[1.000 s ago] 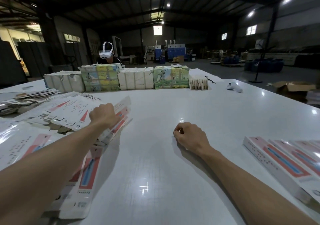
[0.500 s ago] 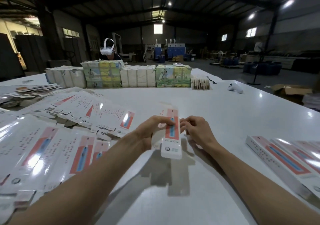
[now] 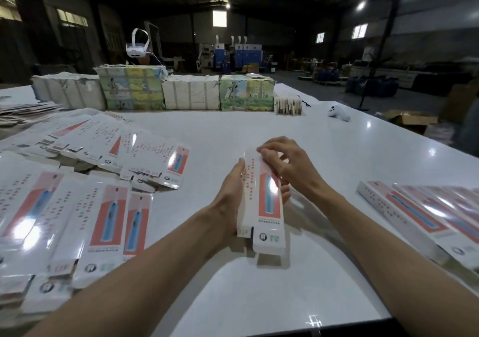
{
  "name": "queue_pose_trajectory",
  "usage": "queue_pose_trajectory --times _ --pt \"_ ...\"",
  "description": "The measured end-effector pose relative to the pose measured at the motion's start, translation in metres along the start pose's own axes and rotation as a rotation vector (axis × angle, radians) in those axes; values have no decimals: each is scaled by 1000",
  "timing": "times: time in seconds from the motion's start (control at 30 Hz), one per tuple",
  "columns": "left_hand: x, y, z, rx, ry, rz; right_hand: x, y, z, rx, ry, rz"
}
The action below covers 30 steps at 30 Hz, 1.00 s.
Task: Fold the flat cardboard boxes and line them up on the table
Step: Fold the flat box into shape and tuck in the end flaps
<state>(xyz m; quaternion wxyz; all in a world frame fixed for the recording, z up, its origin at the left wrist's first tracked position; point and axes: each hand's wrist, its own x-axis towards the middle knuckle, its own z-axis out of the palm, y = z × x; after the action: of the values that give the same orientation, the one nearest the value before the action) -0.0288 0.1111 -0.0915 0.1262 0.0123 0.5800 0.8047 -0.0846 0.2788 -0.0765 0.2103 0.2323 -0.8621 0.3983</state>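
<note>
Two bare hands meet over the middle of the glossy white counter, both on one long white cardboard box with a coral-red panel and a blue toothbrush printed on its top face. This box is held off the counter, its length running away from the person, with the end that bears a small tooth logo nearest the camera. Two of its faces show, the printed top and a white left wall with red lettering.

The left hand grasps the box from the left. Its palm lies against the long left wall, and its fingertips show past the right side from underneath. The right hand is at the far end with fingers bent, its fingertips pinching the far top edge of the box.

Left of the hands lies a wide spread of flat unfolded boxes with the same print, overlapping one another. Well apart on the right, a row of folded boxes lies side by side near the counter's edge.

Along the far edge stands a line of paper-wrapped bundles, some white and some printed in green and yellow. A white headset shows above one of them. Just right of the bundles is a small stack of tan cards, then a white handheld controller. Beyond the counter, a brown cardboard carton sits on the floor.
</note>
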Motion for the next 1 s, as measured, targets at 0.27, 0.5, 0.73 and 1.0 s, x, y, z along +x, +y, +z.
queue_pose_trajectory --times 0.27,0.5,0.73,1.0 --pt "-6 7 1 -69 -162 -111 2 -6 -7 256 -49 166" --pt "-2 10 17 -62 -208 -239 -2 -12 -20 965 -170 331" --pt "5 12 -2 -307 -125 -174 -3 -12 -5 947 -99 357" --pt "7 7 -13 -260 -82 -76 -8 -12 7 782 -138 285"
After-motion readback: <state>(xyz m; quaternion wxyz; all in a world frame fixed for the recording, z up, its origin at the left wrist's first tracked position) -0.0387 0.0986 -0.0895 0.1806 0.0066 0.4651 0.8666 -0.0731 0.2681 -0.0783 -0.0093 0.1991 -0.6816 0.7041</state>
